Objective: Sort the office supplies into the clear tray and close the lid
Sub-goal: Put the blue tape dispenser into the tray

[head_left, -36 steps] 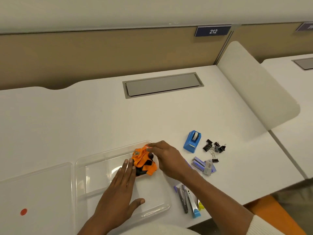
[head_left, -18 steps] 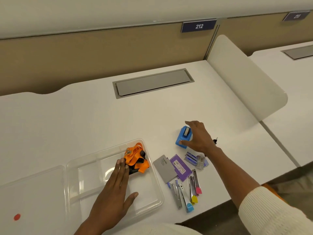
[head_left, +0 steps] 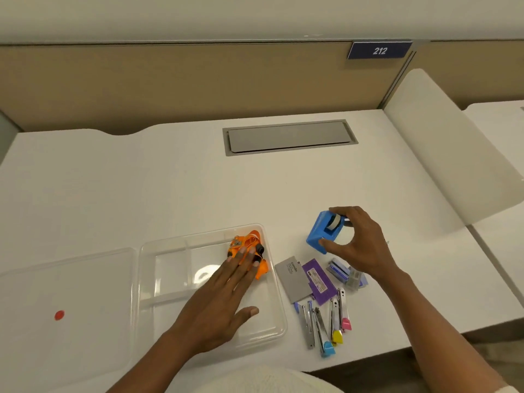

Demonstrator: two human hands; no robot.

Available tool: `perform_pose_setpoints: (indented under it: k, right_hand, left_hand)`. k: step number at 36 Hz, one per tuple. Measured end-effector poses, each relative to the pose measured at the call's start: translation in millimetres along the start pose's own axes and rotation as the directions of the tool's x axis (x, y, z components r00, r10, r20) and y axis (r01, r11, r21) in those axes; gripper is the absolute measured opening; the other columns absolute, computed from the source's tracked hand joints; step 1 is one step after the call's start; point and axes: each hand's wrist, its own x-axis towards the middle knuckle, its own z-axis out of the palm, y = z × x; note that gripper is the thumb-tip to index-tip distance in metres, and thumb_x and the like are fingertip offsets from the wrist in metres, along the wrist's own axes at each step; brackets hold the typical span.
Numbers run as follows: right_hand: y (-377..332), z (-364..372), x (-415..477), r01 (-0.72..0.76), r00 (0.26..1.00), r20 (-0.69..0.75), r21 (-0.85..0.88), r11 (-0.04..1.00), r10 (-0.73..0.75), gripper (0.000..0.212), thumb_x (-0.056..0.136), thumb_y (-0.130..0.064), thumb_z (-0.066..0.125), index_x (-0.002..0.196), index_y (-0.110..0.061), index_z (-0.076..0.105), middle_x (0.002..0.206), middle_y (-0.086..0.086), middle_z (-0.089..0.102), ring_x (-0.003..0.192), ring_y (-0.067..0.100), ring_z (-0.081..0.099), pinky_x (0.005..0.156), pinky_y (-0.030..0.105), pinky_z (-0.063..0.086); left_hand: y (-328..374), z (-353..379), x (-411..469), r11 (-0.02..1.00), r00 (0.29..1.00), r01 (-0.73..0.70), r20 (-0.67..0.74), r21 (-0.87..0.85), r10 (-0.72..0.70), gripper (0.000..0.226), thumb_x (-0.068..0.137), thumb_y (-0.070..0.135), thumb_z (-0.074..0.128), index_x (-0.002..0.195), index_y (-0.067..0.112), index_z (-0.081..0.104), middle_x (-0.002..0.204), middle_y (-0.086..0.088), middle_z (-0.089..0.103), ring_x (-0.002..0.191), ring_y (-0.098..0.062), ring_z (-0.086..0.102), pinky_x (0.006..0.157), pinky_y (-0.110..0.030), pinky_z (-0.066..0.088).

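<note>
A: Nearest edge?
B: Staplers (head_left: pixel 326 321) fanned just right of tray (head_left: pixel 279 316), pink, yellow, blue ends toward camera. Two flat packs just behind them, grey pack (head_left: pixel 292 276) overlapping purple pack (head_left: pixel 319 280). Staple boxes (head_left: pixel 344 275) right of those, partly under right wrist.

A: Left hand?
B: Left hand (head_left: pixel 218 302) flat inside tray, palm down, fingers straight, thumb splayed. Grasping nothing; fingertips resting on orange lanyard (head_left: pixel 249 246).

A: Lanyard position?
B: Bunched in tray's far right corner, against the wall. Black clip parts showing under the fingertips.

A: Tray state?
B: Clear, open, dividers visible, other sections empty as far as visible. Lid (head_left: pixel 65 302) flat on desk (head_left: pixel 141 194) at tray's left, touching it along one edge, red dot on it.

A: Right hand?
B: Right hand (head_left: pixel 358 245) clamped on blue tape dispenser (head_left: pixel 321 232): thumb on near lower corner, fingers over the top by the tape roll. Dispenser tilted, right of the tray and beyond the packs. Lifted or one edge still on desk, cannot tell.

A: Farther back?
B: Bare white desk, then grey cable hatch (head_left: pixel 289 137) set flush. White curved divider (head_left: pixel 453 154) along right edge. Tan partition behind, blue plate (head_left: pixel 379 50) reading 212.
</note>
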Motion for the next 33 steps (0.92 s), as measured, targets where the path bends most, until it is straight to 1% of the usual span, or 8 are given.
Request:
perform_pose_setpoints:
  k: [3, 9, 13, 19, 22, 27, 30, 33]
  right_hand:
    - [-31, -11, -22, 0.070, 0.997, 0.030, 0.069, 0.995, -0.072, 0.066, 0.073, -0.032, 0.092, 0.131, -0.024, 0.061, 0.126, -0.010, 0.064, 0.112, 0.011, 0.064, 0.084, 0.013, 0.048]
    - [-77, -7, -66, 0.161, 0.959, 0.208, 0.167, 0.973, -0.195, 0.065, 0.076, -0.041, 0.088, 0.133, -0.030, 0.059, 0.130, -0.015, 0.060, 0.121, 0.015, 0.061, 0.098, 0.031, 0.053]
    - [-89, 15, -88, 0.157, 0.922, 0.327, 0.177, 0.972, -0.208, 0.069, 0.076, -0.048, 0.086, 0.137, -0.041, 0.054, 0.137, -0.024, 0.053, 0.130, 0.008, 0.054, 0.103, 0.026, 0.049]
    - [-92, 56, -100, 0.221, 0.870, 0.442, 0.045, 0.974, -0.218, 0.074, 0.080, -0.068, 0.070, 0.144, -0.045, 0.043, 0.149, -0.023, 0.042, 0.132, 0.000, 0.046, 0.105, 0.027, 0.051]
    - [-91, 68, -95, 0.261, 0.853, 0.474, -0.023, 0.965, -0.220, 0.075, 0.081, -0.071, 0.064, 0.147, -0.044, 0.040, 0.154, -0.020, 0.039, 0.135, 0.004, 0.044, 0.105, 0.027, 0.051]
    - [-90, 75, -87, 0.293, 0.832, 0.509, -0.067, 0.954, -0.220, 0.076, 0.084, -0.071, 0.061, 0.150, -0.041, 0.037, 0.158, -0.017, 0.037, 0.137, 0.009, 0.045, 0.103, 0.033, 0.055]
    - [-91, 81, -89, 0.340, 0.809, 0.535, -0.091, 0.936, -0.242, 0.074, 0.087, -0.066, 0.063, 0.151, -0.040, 0.037, 0.161, -0.013, 0.033, 0.137, 0.013, 0.046, 0.102, 0.032, 0.055]
    - [-91, 85, -91, 0.376, 0.790, 0.560, -0.118, 0.919, -0.251, 0.071, 0.090, -0.063, 0.063, 0.151, -0.039, 0.035, 0.164, -0.011, 0.031, 0.141, 0.015, 0.044, 0.103, 0.034, 0.055]
  left_hand:
    - [-5, -3, 5, 0.993, 0.993, -0.099, 0.070, 0.070, 0.094, 0.073, 0.110, 0.062, 0.027, 0.170, 0.026, 0.004, 0.177, 0.011, -0.011, 0.164, -0.012, -0.015, 0.135, -0.038, 0.003]
    - [-21, -3, 11, 0.997, 0.983, -0.075, 0.172, 0.032, 0.069, 0.076, 0.106, 0.071, 0.022, 0.169, 0.032, 0.004, 0.175, 0.016, -0.011, 0.160, -0.006, -0.022, 0.129, -0.039, -0.009]
    - [-31, -7, 22, 0.995, 0.977, -0.087, 0.199, 0.053, 0.075, 0.082, 0.103, 0.077, 0.017, 0.169, 0.028, 0.017, 0.176, 0.012, 0.001, 0.163, -0.010, -0.012, 0.132, -0.036, -0.006]
    - [-37, -9, 42, 0.985, 0.950, -0.146, 0.289, 0.087, 0.116, 0.089, 0.100, 0.080, 0.005, 0.167, 0.026, 0.024, 0.177, 0.006, 0.012, 0.165, -0.016, -0.003, 0.131, -0.035, -0.005]
    - [-40, -7, 44, 0.992, 0.937, -0.123, 0.333, 0.036, 0.104, 0.087, 0.098, 0.079, 0.003, 0.169, 0.030, 0.015, 0.177, 0.010, 0.003, 0.160, -0.010, -0.015, 0.126, -0.030, -0.010]
    - [-47, -13, 47, 0.991, 0.928, -0.131, 0.349, -0.026, 0.132, 0.058, 0.115, 0.046, 0.022, 0.169, 0.027, 0.014, 0.177, 0.009, 0.004, 0.160, -0.004, -0.010, 0.119, -0.017, -0.018]
    - [-50, -15, 46, 0.988, 0.921, -0.140, 0.359, -0.061, 0.152, 0.063, 0.113, 0.027, 0.034, 0.169, 0.025, 0.005, 0.178, 0.006, 0.000, 0.164, -0.010, -0.002, 0.122, -0.017, -0.010]
    - [-55, -16, 45, 0.976, 0.904, -0.209, 0.368, -0.061, 0.216, 0.069, 0.110, 0.016, 0.039, 0.169, 0.028, 0.005, 0.177, 0.007, -0.007, 0.164, -0.012, -0.006, 0.131, -0.025, 0.000]
